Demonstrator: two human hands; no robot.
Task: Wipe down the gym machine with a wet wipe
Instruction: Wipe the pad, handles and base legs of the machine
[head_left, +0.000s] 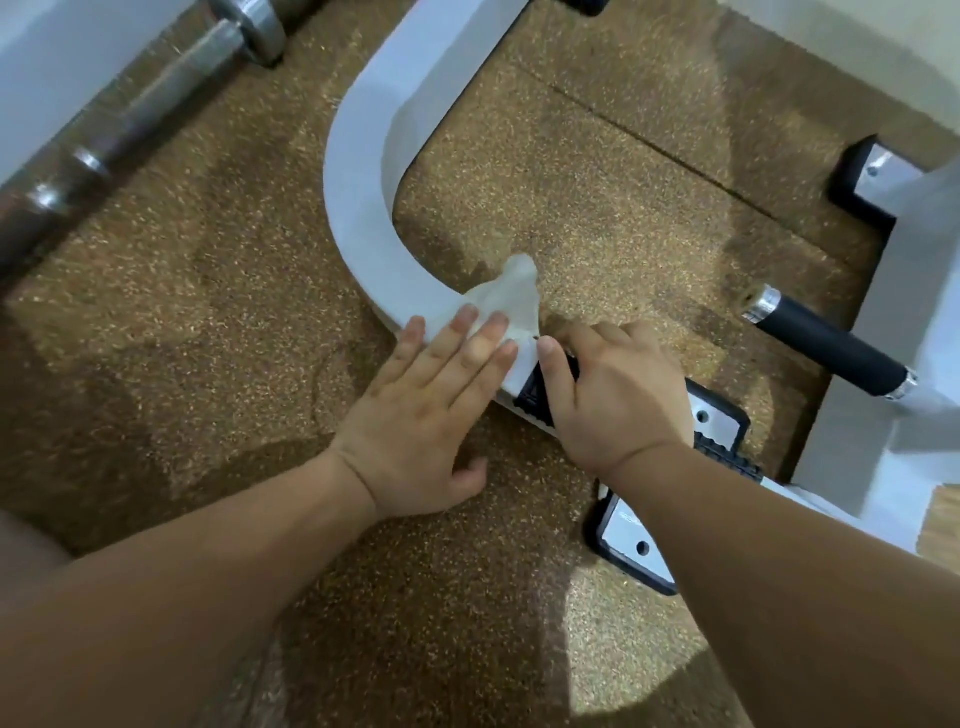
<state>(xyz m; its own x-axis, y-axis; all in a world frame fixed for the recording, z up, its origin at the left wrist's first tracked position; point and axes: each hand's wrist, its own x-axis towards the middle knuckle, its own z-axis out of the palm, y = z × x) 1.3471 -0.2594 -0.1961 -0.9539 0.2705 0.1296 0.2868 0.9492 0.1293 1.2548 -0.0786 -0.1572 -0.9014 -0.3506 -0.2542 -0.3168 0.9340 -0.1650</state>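
Down on the speckled floor (208, 364), a wet wipe (511, 296) is pressed to the white frame (358, 171) of the gym machine (883, 291).
Chrome bars (156, 98) lie at the upper left. The frame curves down from the top; the wipe lies crumpled on its lower run. The left hand (426, 410) presses flat on it, fingers straight. The right hand (618, 389) sits just beside, fingers curled out of sight; its grip cannot be told. A black handle (826, 343) juts at the right.
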